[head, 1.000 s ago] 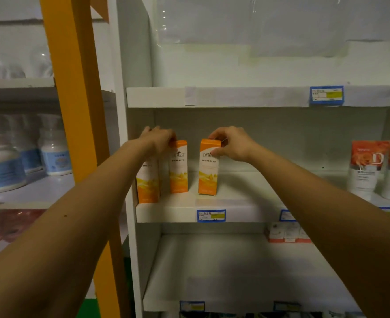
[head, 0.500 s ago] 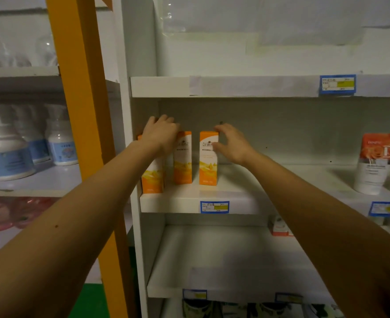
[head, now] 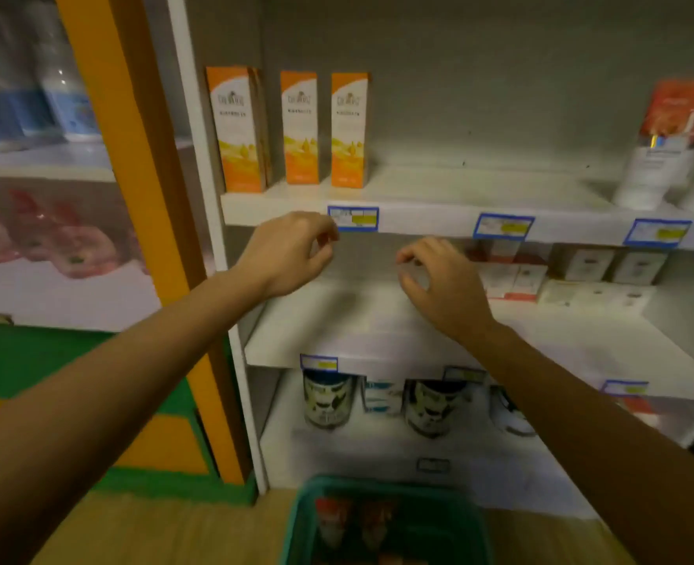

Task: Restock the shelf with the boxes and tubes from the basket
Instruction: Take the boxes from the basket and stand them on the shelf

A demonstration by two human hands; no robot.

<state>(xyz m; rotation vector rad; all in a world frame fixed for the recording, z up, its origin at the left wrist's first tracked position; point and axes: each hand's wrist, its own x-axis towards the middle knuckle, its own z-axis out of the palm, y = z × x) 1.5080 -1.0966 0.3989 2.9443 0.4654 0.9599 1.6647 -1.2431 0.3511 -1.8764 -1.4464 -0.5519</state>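
Note:
Three orange and white boxes (head: pixel 301 128) stand upright in a row at the left end of the white shelf (head: pixel 439 216). My left hand (head: pixel 286 252) and my right hand (head: pixel 439 279) hang in front of the shelf edge, below the boxes, fingers loosely curled and holding nothing. At the bottom of the view sits a green basket (head: pixel 382 519) on the floor, with red-topped tubes (head: pixel 333 519) blurred inside it.
Orange-topped white tubes (head: pixel 663 144) stand at the shelf's right end. The shelf below holds small white and red boxes (head: pixel 512 275) at the back right. Dark cans (head: pixel 327 401) line the lowest shelf. An orange post (head: pixel 133 189) rises on the left.
Both hands let go of the orange boxes and drew back down below the shelf edge. The view tilted down, bringing the lower shelves and the basket into sight.

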